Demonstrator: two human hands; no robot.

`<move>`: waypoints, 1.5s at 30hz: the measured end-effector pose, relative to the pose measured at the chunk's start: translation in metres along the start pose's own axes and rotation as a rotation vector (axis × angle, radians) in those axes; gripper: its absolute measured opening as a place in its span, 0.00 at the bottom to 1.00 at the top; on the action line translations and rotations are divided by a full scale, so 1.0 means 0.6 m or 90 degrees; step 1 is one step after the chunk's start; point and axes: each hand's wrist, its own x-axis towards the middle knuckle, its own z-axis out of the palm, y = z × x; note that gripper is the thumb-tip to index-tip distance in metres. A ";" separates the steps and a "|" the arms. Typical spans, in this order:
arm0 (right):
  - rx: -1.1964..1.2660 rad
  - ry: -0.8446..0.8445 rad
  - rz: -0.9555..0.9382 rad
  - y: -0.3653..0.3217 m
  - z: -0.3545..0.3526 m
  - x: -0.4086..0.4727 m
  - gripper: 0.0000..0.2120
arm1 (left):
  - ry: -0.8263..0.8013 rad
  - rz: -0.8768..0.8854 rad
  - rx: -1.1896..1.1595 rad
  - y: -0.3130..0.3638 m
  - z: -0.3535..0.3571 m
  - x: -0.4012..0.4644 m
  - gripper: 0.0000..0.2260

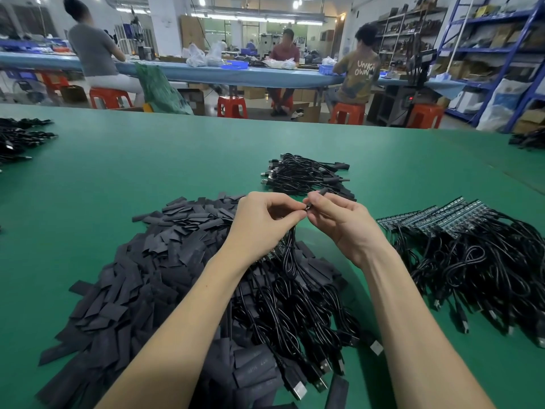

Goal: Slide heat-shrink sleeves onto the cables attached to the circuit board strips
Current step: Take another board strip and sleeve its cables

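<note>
A green table [147,178] filled most of the view, running away toward a room where three people sat on orange stools [232,106] at a long blue bench [206,72], with blue shelving [486,48] on the right.

On the near left of the table lay a broad heap of flat black sleeves [141,261], spreading from the bottom edge up toward the hands. Beside it, under and between the forearms, lay a tangle of black cables [295,314] with their plugs pointing toward the bottom edge. On the right sat a row of circuit board strips [436,219], lined up side by side, their long axes running away and to the right, with their cables trailing toward the near right. Farther back, just beyond the hands, was a smaller bundle of cables [303,174].

Above the middle of the table, the left hand [262,222] pinched the top end of one cable [290,249] between thumb and curled fingers. That cable hung nearly straight down from the pinch, its long axis upright, into the tangle below. The right hand [339,219] met it fingertip to fingertip, thumb and forefinger closed on a small black sleeve [323,191] whose long axis tilted up and away to the right. Whether the sleeve's lower end was already over the cable tip could not be told.
</note>
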 end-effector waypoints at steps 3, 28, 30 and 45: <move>-0.001 -0.008 0.003 0.001 0.000 0.000 0.08 | -0.004 0.002 -0.012 -0.002 -0.004 0.001 0.03; -0.004 0.073 -0.135 0.016 0.028 -0.004 0.08 | 0.006 -0.041 -0.089 -0.011 -0.001 0.004 0.06; 0.004 0.066 -0.128 0.019 0.030 -0.004 0.08 | 0.001 -0.047 -0.095 -0.012 -0.004 0.004 0.06; -0.007 0.088 -0.133 0.019 0.027 0.003 0.08 | -0.008 -0.047 -0.089 -0.015 -0.005 0.005 0.06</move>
